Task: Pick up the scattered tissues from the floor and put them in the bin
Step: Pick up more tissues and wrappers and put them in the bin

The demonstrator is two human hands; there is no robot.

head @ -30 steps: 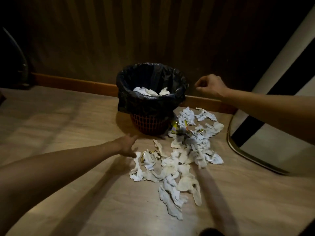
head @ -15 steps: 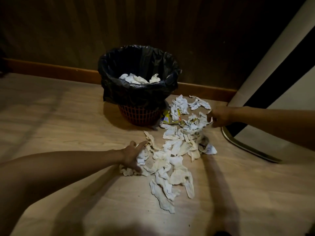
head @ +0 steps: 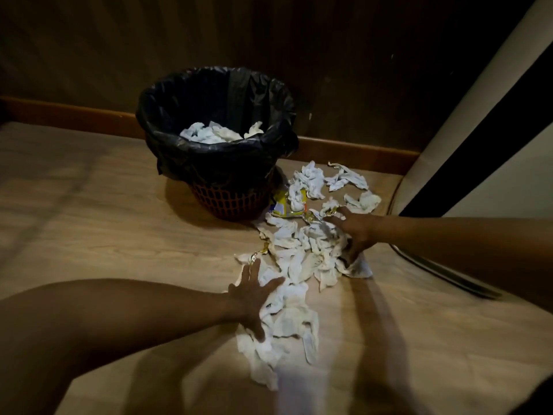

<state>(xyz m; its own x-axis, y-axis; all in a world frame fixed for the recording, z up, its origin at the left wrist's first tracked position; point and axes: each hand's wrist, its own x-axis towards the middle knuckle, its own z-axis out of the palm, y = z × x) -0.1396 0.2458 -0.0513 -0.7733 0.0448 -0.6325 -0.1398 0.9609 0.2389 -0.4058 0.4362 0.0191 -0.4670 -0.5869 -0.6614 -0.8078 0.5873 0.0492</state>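
Note:
A red mesh bin (head: 230, 202) with a black liner (head: 215, 157) stands near the wall, with white tissues (head: 218, 134) inside. Several crumpled white tissues (head: 302, 259) lie scattered on the wooden floor to its right and front. My left hand (head: 253, 298) rests spread on the near-left side of the pile, fingers apart on the tissues. On the right side of the pile lies my right hand (head: 356, 232), fingers spread against the tissues. Neither hand has lifted anything.
A yellow wrapper (head: 282, 206) lies among the tissues beside the bin. Small gold foil scraps (head: 263, 251) sit at the pile's left edge. A white and black panel with a curved metal rim (head: 449, 274) stands at the right. A wooden skirting board (head: 353, 152) runs along the dark wall.
My right hand dropped from beside the bin rim down onto the right side of the pile. My left hand slid onto the pile's near-left edge. The view moved closer.

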